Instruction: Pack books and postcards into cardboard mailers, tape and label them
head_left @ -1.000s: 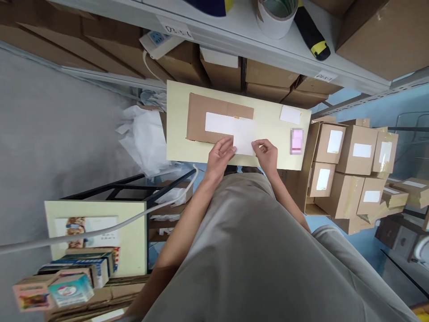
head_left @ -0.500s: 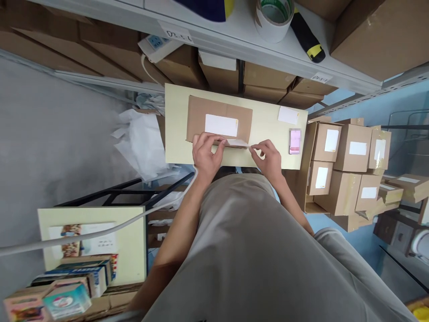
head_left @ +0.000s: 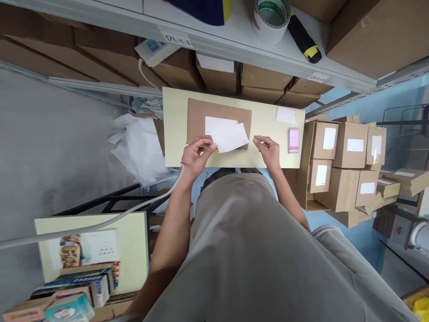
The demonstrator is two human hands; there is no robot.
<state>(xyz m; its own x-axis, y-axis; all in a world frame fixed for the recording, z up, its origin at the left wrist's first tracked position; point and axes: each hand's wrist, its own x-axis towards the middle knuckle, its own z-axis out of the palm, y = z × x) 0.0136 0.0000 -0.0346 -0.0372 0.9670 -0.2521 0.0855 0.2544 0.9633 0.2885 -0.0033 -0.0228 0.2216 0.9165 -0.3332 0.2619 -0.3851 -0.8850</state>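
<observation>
A flat brown cardboard parcel (head_left: 201,116) lies on a small pale yellow table (head_left: 174,134), with a white label (head_left: 217,123) stuck on its top. My left hand (head_left: 196,154) pinches a loose white sheet (head_left: 231,138) by its left corner, at the parcel's near edge; the sheet lifts over the parcel. My right hand (head_left: 268,150) hovers just right of the sheet, fingers curled and close together, nothing visible in them.
A pink phone (head_left: 293,140) and a white slip (head_left: 286,115) lie on the table's right end. Labelled cartons (head_left: 348,156) are stacked to the right. White plastic wrap (head_left: 140,143) is on the left. A tape roll (head_left: 271,15) and a black-yellow tool (head_left: 303,38) sit on the shelf above.
The loose sheet, first flat between both hands, was peeled up. It is now held by my left hand alone; my right hand has let go and moved slightly right.
</observation>
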